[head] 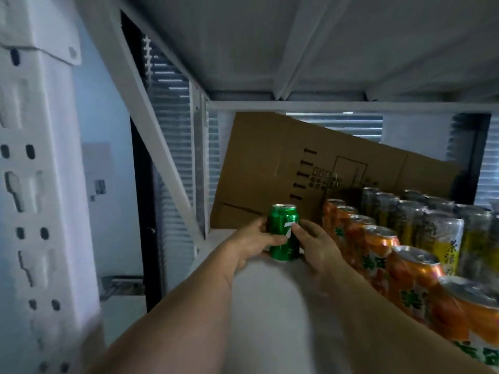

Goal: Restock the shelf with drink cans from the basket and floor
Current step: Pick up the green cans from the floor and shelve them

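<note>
Both arms reach in from the bottom of the frame toward the middle, and both hands are on one green can (284,232); the left hand (252,245) wraps its fingers and thumb round the can's left side, the right hand (316,245) pinches the right side with thumb and fingertips up near the white logo. The can stands upright just below the centre of the frame, low over the white shelf (267,306); can't tell whether its base is actually touching the shelf or a hair above it.

Right of the hands, a row of orange cans (378,247) runs from mid-frame down to the lower right corner, packed side by side; the right hand sits just beside the nearest ones. Behind that row, further right, there's a row of silver and yellow cans (437,233), a bit blurry.

A flattened cardboard box (283,163) leans tilted against the back of the shelf, centre of the frame, just behind the green can. The upper shelf's underside (270,44) fills the top; a white slotted upright post (35,184) takes up the left edge.
</note>
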